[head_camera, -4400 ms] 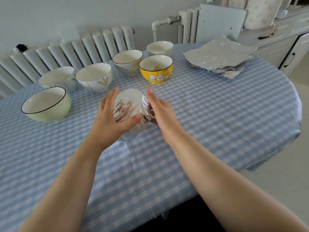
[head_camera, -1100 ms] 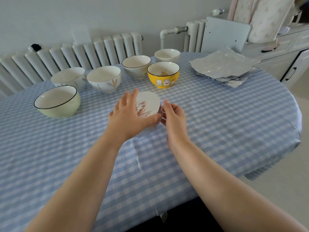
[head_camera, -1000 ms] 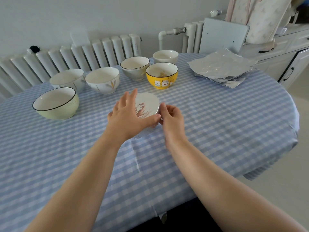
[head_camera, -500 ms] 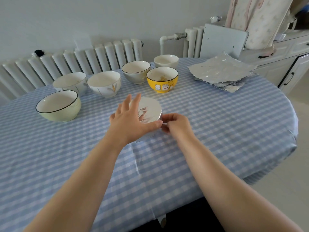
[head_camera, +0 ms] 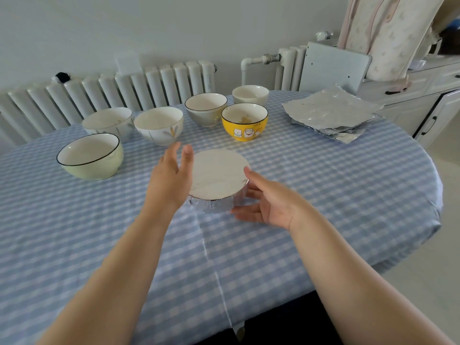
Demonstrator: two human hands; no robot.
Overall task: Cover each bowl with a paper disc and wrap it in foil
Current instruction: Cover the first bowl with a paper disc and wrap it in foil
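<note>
Foil-wrapped bowl between spread fingers; yellow bowl holds crumbs.

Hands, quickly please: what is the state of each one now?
Left hand: open, beside the foil-wrapped bowl, holding nothing.
Right hand: open, fingers at the bowl's side, no grip.

At frame centre, open hands, left and right, flank a foil-wrapped bowl on the bench.
</note>
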